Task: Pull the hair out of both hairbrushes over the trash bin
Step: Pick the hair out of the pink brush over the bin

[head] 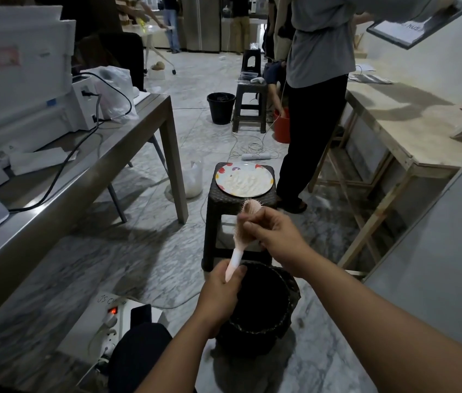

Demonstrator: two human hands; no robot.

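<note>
Left hand (219, 290) grips my pink hairbrush (242, 236) handle | brush stands almost upright, bristly oval head up | right hand (273, 232) pinches bristles | round black bin (261, 307) below

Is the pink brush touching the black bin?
Apart. The head view shows the pink hairbrush held up in the left hand, its handle clear above the trash bin rim.
</note>
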